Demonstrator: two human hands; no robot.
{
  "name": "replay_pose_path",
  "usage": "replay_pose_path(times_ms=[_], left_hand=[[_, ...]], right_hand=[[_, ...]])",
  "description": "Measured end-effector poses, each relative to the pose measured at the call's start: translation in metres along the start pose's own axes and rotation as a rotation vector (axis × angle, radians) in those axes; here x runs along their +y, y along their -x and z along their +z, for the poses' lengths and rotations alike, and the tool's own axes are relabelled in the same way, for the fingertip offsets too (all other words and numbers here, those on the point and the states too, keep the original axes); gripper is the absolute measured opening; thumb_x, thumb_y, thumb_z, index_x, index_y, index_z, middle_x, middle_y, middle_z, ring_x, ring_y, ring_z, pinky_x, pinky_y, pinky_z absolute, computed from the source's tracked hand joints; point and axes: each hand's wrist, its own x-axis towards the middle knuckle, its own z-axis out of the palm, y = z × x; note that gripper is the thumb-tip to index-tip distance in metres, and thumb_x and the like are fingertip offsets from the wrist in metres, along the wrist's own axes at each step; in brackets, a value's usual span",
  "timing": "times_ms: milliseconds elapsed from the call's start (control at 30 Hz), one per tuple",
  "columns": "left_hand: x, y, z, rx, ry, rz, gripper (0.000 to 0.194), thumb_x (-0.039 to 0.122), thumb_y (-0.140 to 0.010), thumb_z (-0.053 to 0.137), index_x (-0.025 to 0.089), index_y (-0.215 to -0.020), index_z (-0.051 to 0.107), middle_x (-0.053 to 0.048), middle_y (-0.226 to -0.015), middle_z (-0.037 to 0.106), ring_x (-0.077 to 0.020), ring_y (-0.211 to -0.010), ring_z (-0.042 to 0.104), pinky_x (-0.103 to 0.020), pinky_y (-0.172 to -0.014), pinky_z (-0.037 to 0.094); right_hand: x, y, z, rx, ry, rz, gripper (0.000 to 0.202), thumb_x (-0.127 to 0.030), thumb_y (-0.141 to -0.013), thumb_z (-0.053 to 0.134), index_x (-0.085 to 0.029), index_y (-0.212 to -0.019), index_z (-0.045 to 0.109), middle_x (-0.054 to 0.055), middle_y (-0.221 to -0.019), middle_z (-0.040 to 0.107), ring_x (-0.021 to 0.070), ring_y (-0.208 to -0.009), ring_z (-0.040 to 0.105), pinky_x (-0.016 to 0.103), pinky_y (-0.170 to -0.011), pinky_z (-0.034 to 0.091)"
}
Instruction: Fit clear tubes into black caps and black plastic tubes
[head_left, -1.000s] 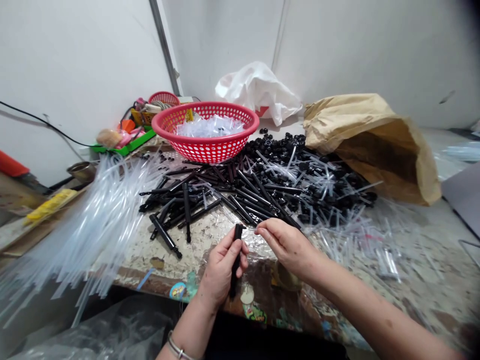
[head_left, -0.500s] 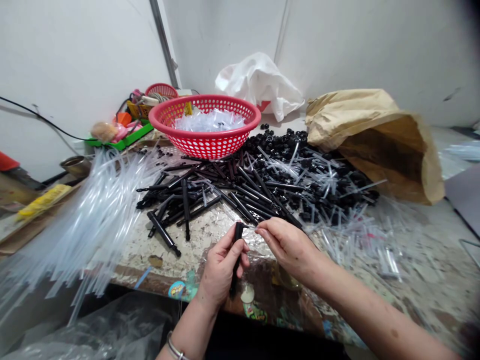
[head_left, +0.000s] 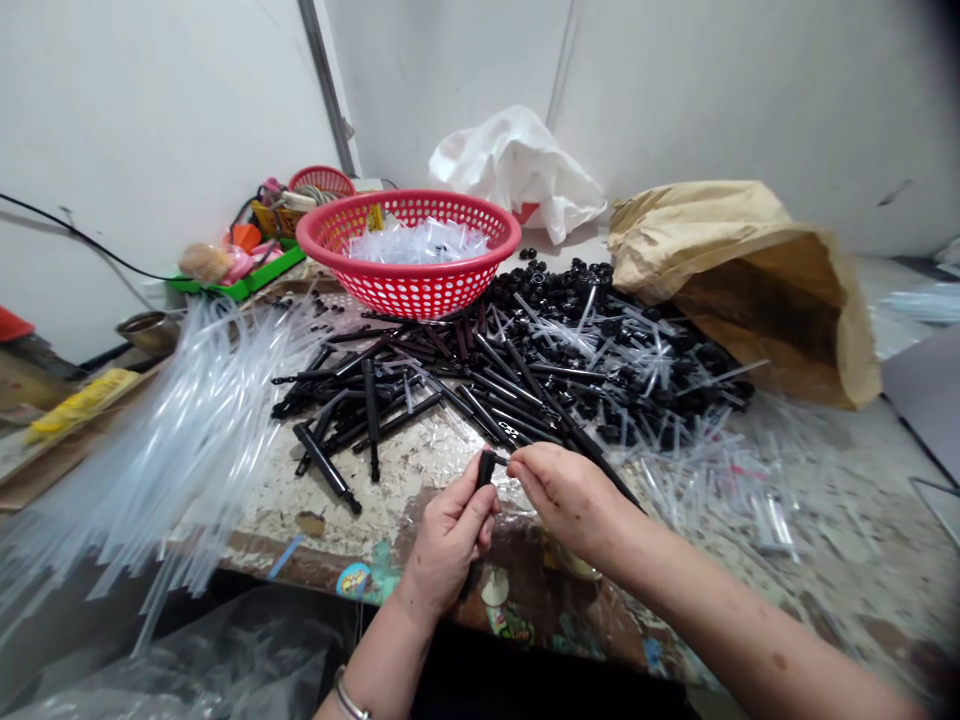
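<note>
My left hand [head_left: 454,535] is wrapped around a black plastic tube [head_left: 486,468], its upper end showing above my thumb. Close by on the right, my right hand [head_left: 566,490] pinches a thin piece [head_left: 503,461] that meets the top of the tube from the side. My fingertips cover most of this piece, so its full shape is hidden. Beyond my hands lies a pile of similar black tubes [head_left: 373,420]. Behind them and to the right are small black caps [head_left: 592,275] mixed with short clear tubes [head_left: 660,350].
A red perforated basket [head_left: 420,290] holds short clear pieces. Long clear tubes [head_left: 217,400] spread over the table's left edge. An open brown paper bag [head_left: 697,215] lies at right, a white plastic bag [head_left: 517,165] at the back. A green tray [head_left: 247,285] stands at far left.
The top of the black tube has shifted slightly right and down, leaning toward my right hand. Less of the thin piece shows between the tube and my right fingertips.
</note>
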Motion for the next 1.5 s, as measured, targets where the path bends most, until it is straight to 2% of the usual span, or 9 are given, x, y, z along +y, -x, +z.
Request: replay_pose_path(times_ms=[233, 367, 567, 833, 967, 1100, 1267, 1400, 1500], left_hand=[[-0.001, -0.001, 0.003, 0.063, -0.016, -0.026, 0.054, 0.039, -0.08, 0.059, 0.022, -0.13, 0.047, 0.003, -0.07, 0.046, -0.0033, -0.047, 0.035, -0.015, -0.038, 0.023], [0.003, -0.003, -0.002, 0.197, -0.193, 0.046, 0.06, 0.043, -0.081, 0.056, 0.021, -0.135, 0.041, 0.0, -0.074, 0.054, -0.0059, -0.047, 0.042, -0.018, -0.041, 0.035], [0.028, -0.035, -0.05, 0.48, -0.55, 0.292, 0.067, 0.047, -0.08, 0.052, 0.018, -0.138, 0.036, -0.007, -0.088, 0.058, -0.017, -0.07, 0.056, -0.03, -0.064, 0.05], [0.028, -0.086, -0.092, 0.637, -1.111, 0.665, 0.054, 0.03, -0.077, 0.044, 0.006, -0.124, 0.051, -0.015, -0.094, 0.054, -0.0297, -0.094, 0.054, -0.048, -0.089, 0.042], [0.036, -0.079, -0.076, 0.663, -1.167, 0.824, 0.05, 0.031, -0.078, 0.048, 0.004, -0.12, 0.054, -0.019, -0.103, 0.052, -0.0325, -0.101, 0.051, -0.051, -0.092, 0.039], [0.048, -0.054, -0.034, 0.593, -1.016, 0.941, 0.048, 0.034, -0.081, 0.053, 0.011, -0.124, 0.052, -0.018, -0.116, 0.05, -0.0286, -0.109, 0.05, -0.045, -0.099, 0.036], [0.041, -0.032, 0.028, 0.12, -0.394, 0.391, 0.055, 0.042, -0.083, 0.053, 0.018, -0.131, 0.042, -0.013, -0.12, 0.057, -0.023, -0.109, 0.056, -0.039, -0.098, 0.041], [0.033, -0.021, 0.052, 0.144, -0.041, 0.224, 0.056, 0.041, -0.08, 0.059, 0.02, -0.129, 0.042, -0.01, -0.114, 0.061, -0.0204, -0.101, 0.06, -0.036, -0.094, 0.043], [0.034, -0.013, 0.056, 0.156, 0.106, 0.149, 0.053, 0.036, -0.077, 0.064, 0.02, -0.125, 0.047, -0.006, -0.097, 0.066, -0.0175, -0.088, 0.063, -0.032, -0.083, 0.049]], right_hand=[[-0.004, -0.007, 0.004, -0.043, -0.011, 0.018, 0.029, -0.021, -0.091, 0.035, -0.015, -0.075, 0.059, 0.005, -0.071, 0.059, 0.0144, -0.065, 0.052, 0.026, -0.062, 0.038], [0.024, -0.019, -0.011, 0.072, -0.075, -0.017, 0.034, -0.028, -0.095, 0.03, -0.017, -0.092, 0.063, 0.005, -0.086, 0.062, 0.0145, -0.081, 0.055, 0.025, -0.072, 0.042], [0.095, -0.052, -0.035, 0.18, 0.341, 0.345, 0.031, -0.019, -0.09, 0.038, -0.015, -0.108, 0.063, 0.014, -0.109, 0.057, 0.0268, -0.103, 0.044, 0.036, -0.081, 0.036], [0.109, -0.067, -0.039, 0.17, 0.354, 0.402, 0.017, -0.016, -0.083, 0.048, -0.015, -0.088, 0.063, 0.015, -0.103, 0.059, 0.0272, -0.102, 0.043, 0.036, -0.08, 0.031], [0.113, -0.064, -0.061, 0.202, 0.232, 0.451, 0.019, -0.022, -0.088, 0.043, -0.016, -0.101, 0.055, 0.011, -0.092, 0.064, 0.0233, -0.091, 0.052, 0.036, -0.08, 0.033], [0.091, -0.04, -0.082, 0.173, 0.001, 0.373, 0.019, -0.029, -0.092, 0.035, -0.02, -0.101, 0.049, 0.0, -0.081, 0.065, 0.0129, -0.071, 0.056, 0.024, -0.066, 0.039], [0.027, 0.01, -0.062, 0.09, -0.547, 0.225, 0.017, -0.03, -0.089, 0.038, -0.018, -0.095, 0.049, 0.001, -0.077, 0.062, 0.0133, -0.068, 0.054, 0.025, -0.061, 0.041], [-0.01, 0.04, -0.025, 0.091, -0.655, 0.11, 0.025, -0.021, -0.087, 0.04, -0.018, -0.112, 0.046, 0.007, -0.101, 0.061, 0.0158, -0.087, 0.056, 0.029, -0.077, 0.042], [-0.017, 0.054, -0.011, 0.065, -0.669, 0.117, 0.028, -0.021, -0.087, 0.041, -0.018, -0.114, 0.048, 0.006, -0.095, 0.062, 0.0158, -0.08, 0.056, 0.028, -0.072, 0.043]])
